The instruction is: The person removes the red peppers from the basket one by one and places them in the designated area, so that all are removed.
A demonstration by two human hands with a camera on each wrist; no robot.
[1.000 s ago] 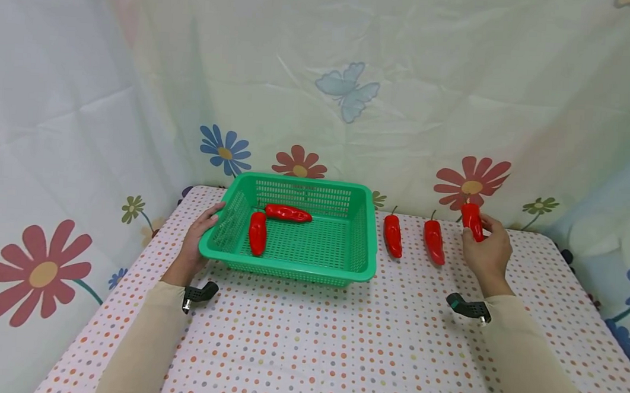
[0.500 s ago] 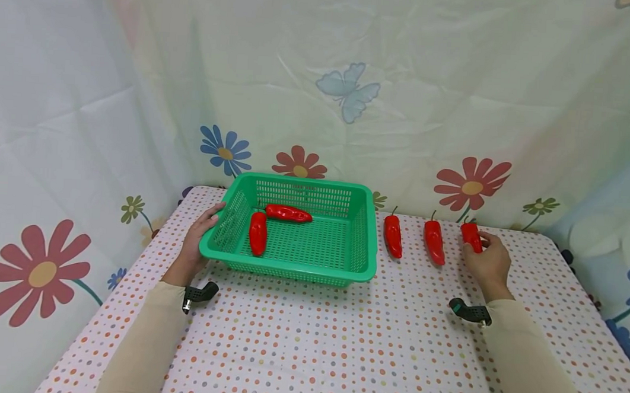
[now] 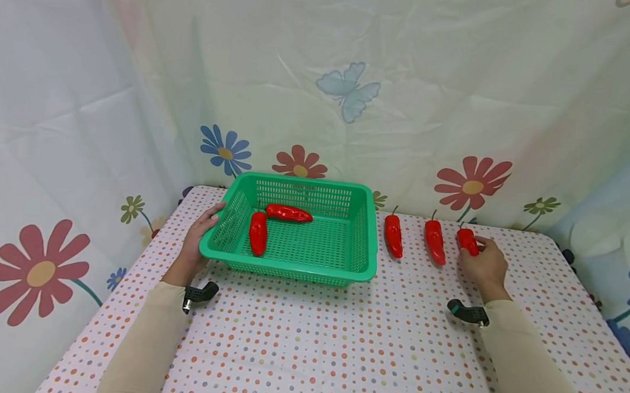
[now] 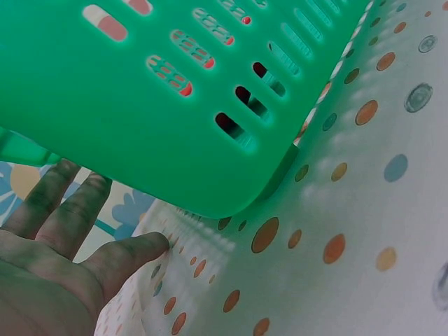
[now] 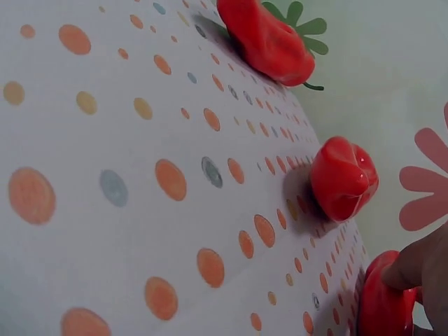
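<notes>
My right hand [image 3: 486,265] pinches a red pepper [image 3: 467,241] at the right of the table; in the right wrist view the fingers lie on that pepper [image 5: 384,301] at the lower right corner. To its left lie two more red peppers, a nearer one [image 3: 434,242] and one beside the basket [image 3: 393,236]. The left hand [image 3: 195,243] rests against the left side of the green basket [image 3: 290,270], its fingers loosely extended; the left wrist view shows them at the basket's wall [image 4: 140,119]. Inside the basket are two red peppers, one lengthwise [image 3: 258,234] and one crosswise [image 3: 288,213].
A white cloth with coloured dots covers the table [image 3: 285,349]. Behind it hangs a pale curtain [image 3: 405,106] with printed flowers and a butterfly, close to the table's back edge.
My right hand has lowered its pepper from near the curtain's red flower toward the tabletop, in line with the two others, and moved slightly left. The left hand and basket stay in place.
</notes>
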